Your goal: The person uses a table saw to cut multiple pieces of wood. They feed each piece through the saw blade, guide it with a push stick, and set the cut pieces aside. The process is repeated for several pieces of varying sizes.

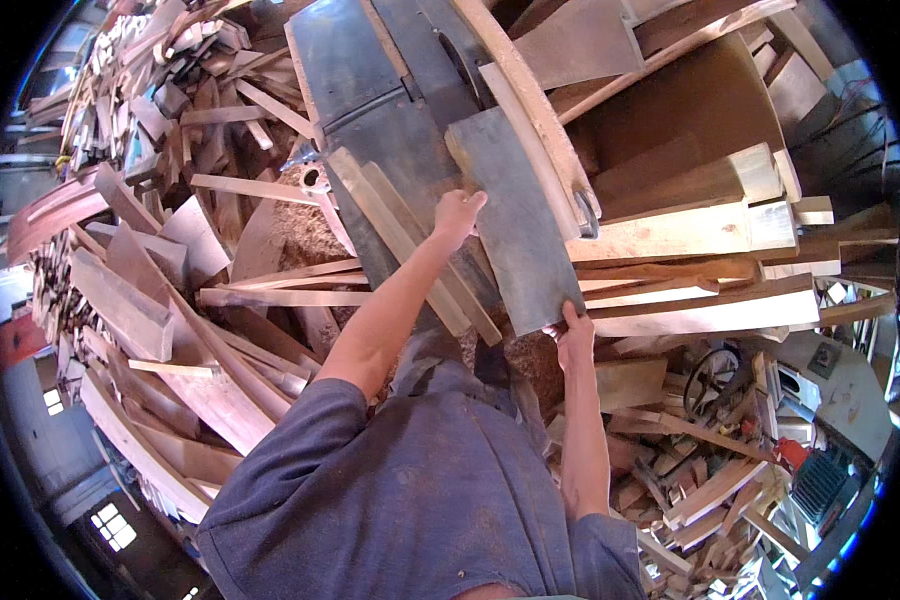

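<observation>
A wide grey weathered board (515, 225) lies lengthwise on a metal machine table (355, 65), against a long wooden fence (535, 110) on its right. My left hand (457, 218) is closed at the board's left edge, thumb towards its top face; its fingertips are partly hidden. At the board's near right corner my right hand (573, 338) grips the end, thumb on top and fingers underneath. Narrow wooden strips (395, 230) lie on the table left of the board, beneath my left forearm. A dark slot (458, 60) opens in the table beside the fence, beyond the board.
A metal clamp (588, 215) sits at the fence's near end. Stacked planks (690, 230) lie to the right. Heaped offcuts (180, 130) and long boards (170, 340) crowd the left, with sawdust (300, 225) by the machine. A motor (820, 487) and a spoked wheel (712, 383) stand lower right.
</observation>
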`<action>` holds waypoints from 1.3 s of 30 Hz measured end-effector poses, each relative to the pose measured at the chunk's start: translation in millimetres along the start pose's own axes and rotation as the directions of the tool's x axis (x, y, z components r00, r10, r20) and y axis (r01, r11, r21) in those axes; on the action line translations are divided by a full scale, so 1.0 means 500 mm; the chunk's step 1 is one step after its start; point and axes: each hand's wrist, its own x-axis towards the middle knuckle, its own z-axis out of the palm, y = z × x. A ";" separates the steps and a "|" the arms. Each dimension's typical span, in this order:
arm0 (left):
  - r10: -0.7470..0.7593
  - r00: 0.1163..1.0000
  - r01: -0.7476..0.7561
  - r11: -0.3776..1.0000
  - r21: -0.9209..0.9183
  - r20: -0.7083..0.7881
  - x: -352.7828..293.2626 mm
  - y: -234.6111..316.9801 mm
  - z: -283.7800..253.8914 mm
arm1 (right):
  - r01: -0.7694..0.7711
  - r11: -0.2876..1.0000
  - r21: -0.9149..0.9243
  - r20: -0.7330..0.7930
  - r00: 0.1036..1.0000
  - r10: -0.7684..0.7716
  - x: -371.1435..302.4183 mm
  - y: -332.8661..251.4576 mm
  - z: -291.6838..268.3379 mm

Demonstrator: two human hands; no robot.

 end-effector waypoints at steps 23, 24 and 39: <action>0.034 0.990 -0.005 0.978 -0.207 0.136 -0.068 -0.027 -0.026 | 0.096 0.995 0.007 0.027 0.995 -0.096 -0.186 -0.144 0.065; 0.051 0.985 0.001 0.954 -0.298 0.167 -0.102 -0.022 -0.036 | 0.134 0.991 -0.016 0.027 0.991 -0.134 -0.229 -0.189 0.092; 0.706 0.706 -0.706 0.698 -0.124 -0.045 -0.328 0.224 -0.151 | 0.429 0.623 -0.654 0.097 0.865 -0.493 -0.042 -0.245 0.154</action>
